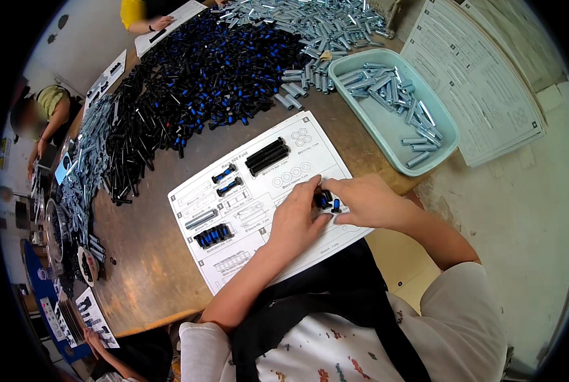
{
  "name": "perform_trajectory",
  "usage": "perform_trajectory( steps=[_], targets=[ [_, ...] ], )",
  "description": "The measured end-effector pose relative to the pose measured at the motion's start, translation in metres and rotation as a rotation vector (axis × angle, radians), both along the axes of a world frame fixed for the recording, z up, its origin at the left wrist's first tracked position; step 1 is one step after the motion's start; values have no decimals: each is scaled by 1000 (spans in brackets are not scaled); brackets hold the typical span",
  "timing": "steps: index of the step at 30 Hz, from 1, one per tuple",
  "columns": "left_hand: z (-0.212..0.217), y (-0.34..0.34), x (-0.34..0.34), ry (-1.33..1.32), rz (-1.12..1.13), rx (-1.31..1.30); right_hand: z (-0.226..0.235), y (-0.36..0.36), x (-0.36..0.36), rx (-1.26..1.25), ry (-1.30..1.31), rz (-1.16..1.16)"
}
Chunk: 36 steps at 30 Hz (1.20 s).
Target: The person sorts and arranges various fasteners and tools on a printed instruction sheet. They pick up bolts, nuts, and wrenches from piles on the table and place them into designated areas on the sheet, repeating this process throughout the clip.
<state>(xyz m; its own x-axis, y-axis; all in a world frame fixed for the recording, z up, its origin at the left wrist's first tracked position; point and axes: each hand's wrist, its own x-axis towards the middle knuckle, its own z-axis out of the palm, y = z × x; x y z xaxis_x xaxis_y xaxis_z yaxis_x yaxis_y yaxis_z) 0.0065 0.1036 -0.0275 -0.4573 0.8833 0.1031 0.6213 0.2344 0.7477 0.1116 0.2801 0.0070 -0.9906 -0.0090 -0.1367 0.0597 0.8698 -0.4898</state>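
Note:
A white printed parts sheet (246, 184) lies on the table in front of me. My left hand (297, 216) and my right hand (367, 200) meet over its right side, fingers curled in from both sides around a few short black bolts with blue-coated threads (324, 201). Fingers partly cover these bolts. Long black bolts (268, 156) lie side by side near the sheet's top. Left of them are two short black-and-blue bolts (229, 186), one above the other. Lower on the sheet are a silver metal rod (201, 219) and a row of black-and-blue bolts (213, 236).
A big heap of black-and-blue bolts (214, 76) covers the table's far side, with silver sleeves (341, 25) behind. A pale green tub (386, 140) of silver sleeves stands at the right, beside a stack of printed sheets (481, 95). Other people work around the table.

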Motion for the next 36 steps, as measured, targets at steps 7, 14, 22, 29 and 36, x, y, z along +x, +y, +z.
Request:
perform_trajectory(
  steps=[7,14,22,29,36],
  targets=[
    [-3,16,19,-82,80,9,-8,18,7,-132,70,3],
    [-5,18,25,-53,122,45,-19,31,3,-241,75,51],
    [-14,20,24,25,112,146,-17,31,1,-251,49,17],
    [-2,9,25,-69,79,40,15,36,-10,-217,-139,7],
    [17,0,15,-101,36,52,-9,89,-123,15,315,-271]
  ],
)
